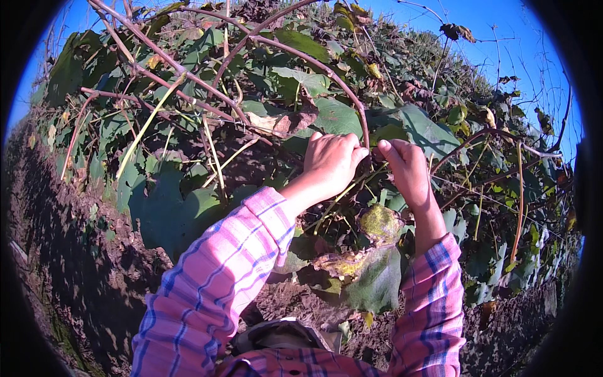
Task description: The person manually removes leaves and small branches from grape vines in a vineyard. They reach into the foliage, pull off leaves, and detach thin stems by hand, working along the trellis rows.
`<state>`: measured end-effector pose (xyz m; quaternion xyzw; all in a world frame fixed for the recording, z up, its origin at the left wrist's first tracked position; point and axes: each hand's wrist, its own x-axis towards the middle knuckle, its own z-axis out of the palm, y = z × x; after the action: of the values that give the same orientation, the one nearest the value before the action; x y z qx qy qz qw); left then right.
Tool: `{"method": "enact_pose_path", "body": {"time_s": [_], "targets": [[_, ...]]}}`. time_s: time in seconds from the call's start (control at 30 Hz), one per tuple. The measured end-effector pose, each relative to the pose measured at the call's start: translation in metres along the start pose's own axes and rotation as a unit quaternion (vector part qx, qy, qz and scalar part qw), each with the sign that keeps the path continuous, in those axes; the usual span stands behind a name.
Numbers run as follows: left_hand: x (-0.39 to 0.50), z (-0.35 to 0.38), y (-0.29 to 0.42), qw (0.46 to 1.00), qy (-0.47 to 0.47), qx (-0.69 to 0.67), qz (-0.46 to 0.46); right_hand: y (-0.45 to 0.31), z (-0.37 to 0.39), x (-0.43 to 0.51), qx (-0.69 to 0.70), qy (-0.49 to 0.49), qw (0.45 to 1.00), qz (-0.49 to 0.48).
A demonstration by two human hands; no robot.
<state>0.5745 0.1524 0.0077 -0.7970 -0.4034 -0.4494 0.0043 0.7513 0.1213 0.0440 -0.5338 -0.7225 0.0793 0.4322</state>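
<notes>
A brown grapevine cane point(346, 89) arches over from the upper left and bends down to my two hands. My left hand point(331, 159) is closed around its lower end, with the thumb pressed along the cane. Just to the right, the fingers and thumb of my right hand point(406, 166) are drawn together beside the cane. Whatever may lie between them is too small or hidden to make out. A broad green grape leaf point(426, 129) spreads behind my right hand. Below both hands hang a yellowing leaf point(380, 224) and a larger green leaf point(377, 278).
Several bare canes point(160, 54) cross at the upper left, close to a thin trellis wire point(490, 200) on the right. Another cane point(490, 132) arches out to the right. Dense vine foliage rises behind. Soil with dry leaves point(94, 292) lies below, partly in shadow.
</notes>
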Motion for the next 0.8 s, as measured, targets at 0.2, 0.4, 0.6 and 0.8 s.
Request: {"method": "enact_pose_path", "body": {"time_s": [0.2,0.4,0.6,0.8], "targets": [[0.002,-0.010,0.004,0.998,-0.047,-0.001,-0.035,0.011,-0.004,0.013,-0.019,-0.032,0.994,-0.103],[0.004,-0.009,0.010,0.993,-0.083,-0.016,-0.083,0.018,-0.003,0.017,0.035,-0.064,0.996,-0.044],[0.004,-0.006,0.008,0.988,-0.111,-0.021,-0.101,0.019,0.000,0.015,0.045,-0.051,0.996,-0.053],[0.006,-0.006,0.004,0.988,-0.120,-0.022,-0.096,0.017,-0.007,0.014,0.121,-0.113,0.986,0.018]]}}
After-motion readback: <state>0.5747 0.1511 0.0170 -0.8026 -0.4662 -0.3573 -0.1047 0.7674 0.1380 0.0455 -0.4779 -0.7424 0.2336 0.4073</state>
